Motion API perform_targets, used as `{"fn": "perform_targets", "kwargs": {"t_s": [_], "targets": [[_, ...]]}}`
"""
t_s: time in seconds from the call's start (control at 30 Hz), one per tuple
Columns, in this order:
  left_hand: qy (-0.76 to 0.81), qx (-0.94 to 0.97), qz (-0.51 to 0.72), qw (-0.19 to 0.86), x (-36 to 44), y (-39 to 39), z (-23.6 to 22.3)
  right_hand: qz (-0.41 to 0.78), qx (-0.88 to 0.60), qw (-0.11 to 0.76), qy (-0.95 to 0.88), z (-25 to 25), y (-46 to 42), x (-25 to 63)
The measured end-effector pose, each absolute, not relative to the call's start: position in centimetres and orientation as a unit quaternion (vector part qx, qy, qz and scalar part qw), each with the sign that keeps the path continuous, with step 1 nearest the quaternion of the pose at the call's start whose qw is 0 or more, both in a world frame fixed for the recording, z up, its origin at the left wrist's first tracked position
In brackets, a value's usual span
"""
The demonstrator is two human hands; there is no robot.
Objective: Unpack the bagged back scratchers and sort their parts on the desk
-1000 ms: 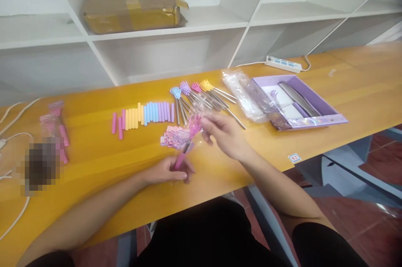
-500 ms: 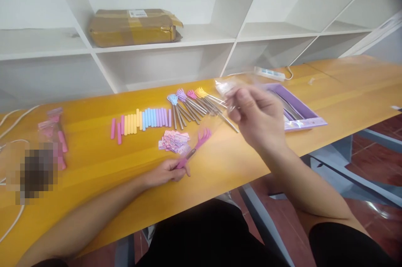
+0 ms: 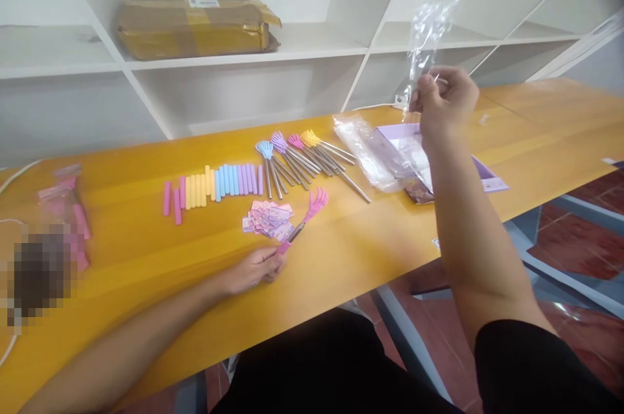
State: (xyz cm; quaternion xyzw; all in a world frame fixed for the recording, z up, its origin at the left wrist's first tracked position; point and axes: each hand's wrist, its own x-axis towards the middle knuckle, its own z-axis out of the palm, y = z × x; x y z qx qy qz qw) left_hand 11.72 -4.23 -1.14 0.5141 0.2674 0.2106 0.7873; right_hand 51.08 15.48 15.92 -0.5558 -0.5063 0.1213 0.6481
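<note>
My left hand (image 3: 256, 268) rests on the yellow table (image 3: 370, 238), fingers closed on the handle end of a pink claw-headed back scratcher (image 3: 306, 218) that lies beside a small pile of pink paper tags (image 3: 267, 218). My right hand (image 3: 444, 99) is raised above the purple box (image 3: 487, 175), pinching the bottom of a clear plastic sleeve (image 3: 435, 8) that stands up in the air.
Coloured handle sleeves (image 3: 214, 183) lie in a row, with several metal-stemmed scratchers (image 3: 297, 157) to their right. Clear bags (image 3: 363, 149) lie by the box. Pink packed items (image 3: 65, 206) sit far left. A brown parcel (image 3: 195, 21) is on the white shelf. A power strip is behind my right hand.
My right hand has gone from the scratcher's head up and to the right, lifting the clear sleeve away. My left hand has stayed on the handle, and the scratcher now lies flat.
</note>
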Motion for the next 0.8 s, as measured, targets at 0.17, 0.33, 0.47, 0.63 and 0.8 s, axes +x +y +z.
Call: {"fn": "perform_targets", "kwargs": {"t_s": [0.17,0.33,0.47,0.63,0.8], "targets": [[0.283,0.519,0.2,0.781,11.7,-4.2,-0.5,0.071,-0.757,0.371,-0.533,11.7,21.4,57.3],[0.273,0.513,0.207,0.787,11.6,-4.1,-0.9,0.027,-0.801,0.261,-0.537,8.3,22.4,57.6],[0.263,0.502,0.214,0.795,11.5,-4.0,-1.2,-0.076,-0.752,0.326,-0.568,7.9,22.2,56.0],[0.256,0.496,0.225,0.799,11.6,-3.9,-0.9,0.125,-0.62,0.394,-0.667,6.9,14.7,48.8],[0.257,0.502,0.237,0.791,11.9,-4.2,-0.1,0.618,-0.341,0.355,-0.613,4.1,0.8,38.3]]}}
